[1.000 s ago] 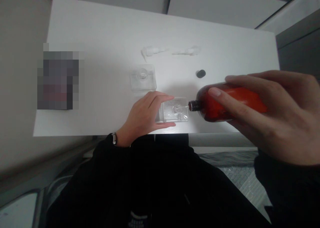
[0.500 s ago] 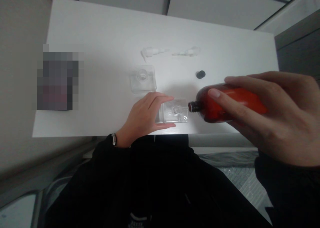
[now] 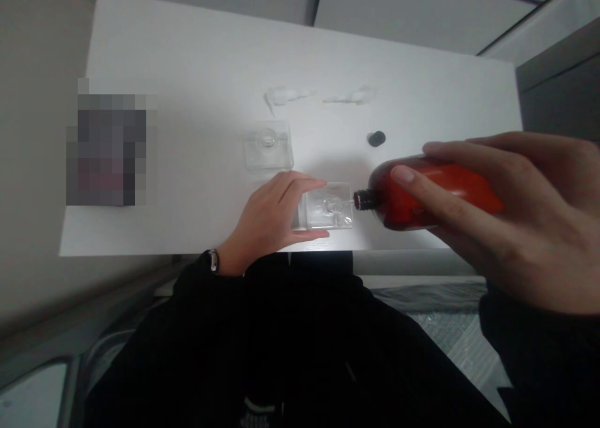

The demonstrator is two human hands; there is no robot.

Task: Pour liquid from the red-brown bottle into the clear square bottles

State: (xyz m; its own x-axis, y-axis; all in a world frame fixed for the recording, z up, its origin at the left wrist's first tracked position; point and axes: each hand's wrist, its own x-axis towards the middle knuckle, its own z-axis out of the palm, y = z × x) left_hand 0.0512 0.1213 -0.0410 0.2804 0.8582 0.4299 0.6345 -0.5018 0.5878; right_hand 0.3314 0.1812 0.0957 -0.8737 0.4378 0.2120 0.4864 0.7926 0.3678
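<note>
"What have our hands got?"

"Our right hand (image 3: 525, 222) grips the amber bottle (image 3: 435, 194), tilted, its neck at 9 o'clock, just beside the square clear bottle (image 3: 325, 209). Our left hand (image 3: 267, 218) clasps that one on the table (image 3: 187, 72)."

"What's around us?"

"From there, a second clear bottle (image 3: 268, 144) sits at 11 o'clock, a black cap (image 3: 376, 139) at 1, and white pumps (image 3: 284, 95) near 12."

On the worktop (image 3: 187, 59), one glass bottle (image 3: 323, 218) sits nearest, a larger bottle (image 3: 382, 206) just right of it, another glass bottle (image 3: 268, 145) behind, two pump heads (image 3: 285, 95) farther back, and a cap (image 3: 376, 139) to the right.
</note>
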